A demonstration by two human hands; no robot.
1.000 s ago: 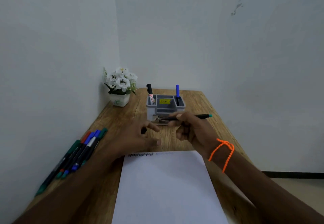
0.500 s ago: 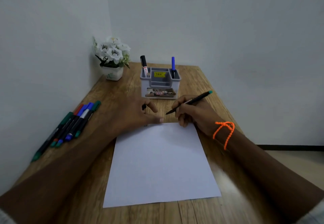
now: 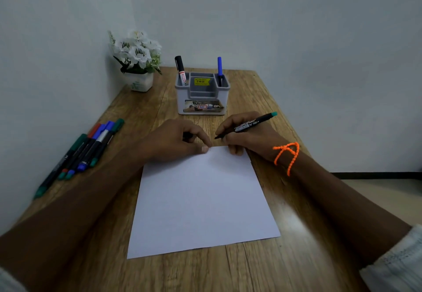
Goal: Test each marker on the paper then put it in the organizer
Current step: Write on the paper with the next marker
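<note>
Both hands sit at the far edge of the paper (image 3: 201, 200). Right hand (image 3: 246, 135) is closed in a writing grip on a black marker (image 3: 249, 124), tip down-left just above the sheet's top edge, teal end raised to the right; long axis runs diagonally. Left hand (image 3: 175, 141) presses the sheet's top left with curled fingers closed on a small dark item, likely the cap, mostly hidden. Bare wooden table (image 3: 296, 257) lies on both sides of the sheet. Organizer (image 3: 202, 96) stands just beyond the hands: a black marker (image 3: 180, 70) upright in its left slot, a blue marker (image 3: 219, 69) in its right. Spare markers (image 3: 86, 152) lie along the left wall.
</note>
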